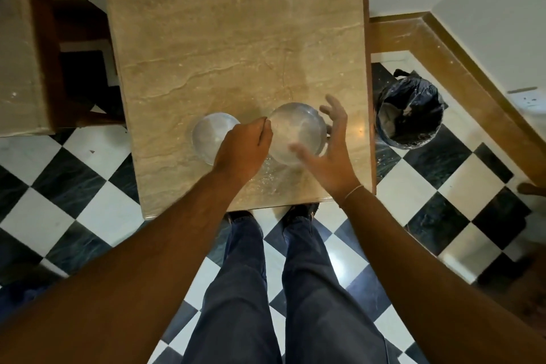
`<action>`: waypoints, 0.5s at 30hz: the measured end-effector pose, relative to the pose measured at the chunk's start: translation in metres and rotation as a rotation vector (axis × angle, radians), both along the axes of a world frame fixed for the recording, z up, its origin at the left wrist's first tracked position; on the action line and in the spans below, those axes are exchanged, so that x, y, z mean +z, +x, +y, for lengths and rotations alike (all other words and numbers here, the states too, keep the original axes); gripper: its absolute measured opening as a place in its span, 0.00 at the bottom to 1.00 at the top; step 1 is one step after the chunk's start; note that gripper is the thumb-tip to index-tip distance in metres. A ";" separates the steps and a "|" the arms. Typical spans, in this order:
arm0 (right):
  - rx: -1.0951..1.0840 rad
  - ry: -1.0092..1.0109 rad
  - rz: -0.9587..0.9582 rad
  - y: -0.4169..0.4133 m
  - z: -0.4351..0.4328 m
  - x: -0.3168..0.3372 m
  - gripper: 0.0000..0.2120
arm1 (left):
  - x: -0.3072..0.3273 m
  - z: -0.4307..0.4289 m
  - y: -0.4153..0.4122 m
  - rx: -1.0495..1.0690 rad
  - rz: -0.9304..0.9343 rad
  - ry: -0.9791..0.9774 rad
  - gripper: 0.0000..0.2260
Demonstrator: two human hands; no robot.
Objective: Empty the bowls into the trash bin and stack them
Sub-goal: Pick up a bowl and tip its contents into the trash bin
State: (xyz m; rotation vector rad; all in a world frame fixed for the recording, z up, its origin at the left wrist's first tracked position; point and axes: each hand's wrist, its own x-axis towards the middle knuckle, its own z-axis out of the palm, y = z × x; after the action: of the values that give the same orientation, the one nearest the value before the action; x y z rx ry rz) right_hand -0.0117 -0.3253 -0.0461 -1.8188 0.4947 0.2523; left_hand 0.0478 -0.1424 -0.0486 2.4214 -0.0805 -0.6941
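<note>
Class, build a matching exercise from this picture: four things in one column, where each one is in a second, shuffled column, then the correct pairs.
Things
1. left bowl
2. right bowl
3. trash bin
4. right hand

Places
A. on the floor right of the table
B. open around a bowl's right side
C. partly behind the left hand
D. between both hands

Pairs: 1-C, 2-D, 3-A, 4-B

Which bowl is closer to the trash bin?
The right glass bowl, the one between both hands. It sits nearer the table's right edge, beside the black-bagged trash bin on the floor. The other glass bowl lies farther left, behind the left hand.
</note>
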 end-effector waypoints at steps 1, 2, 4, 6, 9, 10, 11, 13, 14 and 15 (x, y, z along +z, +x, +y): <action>-0.154 0.201 0.120 0.004 -0.006 0.006 0.42 | 0.002 -0.003 -0.001 -0.008 0.015 -0.030 0.17; -0.286 0.416 0.253 0.005 -0.014 0.010 0.37 | 0.005 -0.007 -0.002 -0.027 0.023 -0.058 0.17; -0.375 0.759 0.464 -0.004 -0.034 0.013 0.35 | 0.009 -0.020 -0.003 -0.083 0.002 -0.093 0.17; -0.377 0.974 0.589 -0.015 -0.052 0.013 0.38 | 0.011 -0.035 -0.005 -0.122 -0.024 -0.111 0.17; -0.329 1.203 0.645 -0.029 -0.072 0.011 0.44 | 0.014 -0.057 -0.011 -0.168 -0.027 -0.122 0.17; -0.317 1.237 0.636 -0.031 -0.075 0.010 0.46 | 0.014 -0.062 -0.012 -0.180 -0.038 -0.115 0.17; -0.306 1.247 0.627 -0.031 -0.078 0.008 0.47 | 0.014 -0.068 -0.012 -0.196 -0.061 -0.096 0.17; -0.311 1.248 0.577 -0.032 -0.088 0.001 0.46 | 0.014 -0.075 -0.009 -0.261 -0.133 -0.013 0.19; -0.352 1.233 0.545 -0.031 -0.095 -0.002 0.46 | 0.015 -0.076 -0.006 -0.292 -0.165 0.028 0.21; -0.419 1.203 0.516 -0.029 -0.105 -0.005 0.45 | 0.014 -0.076 -0.005 -0.301 -0.184 0.045 0.23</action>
State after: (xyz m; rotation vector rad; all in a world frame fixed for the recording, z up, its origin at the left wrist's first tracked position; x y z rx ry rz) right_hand -0.0411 -0.4302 -0.0511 -0.4472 0.8265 0.5770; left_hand 0.0428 -0.2183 -0.0341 2.5379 -0.5171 -0.6053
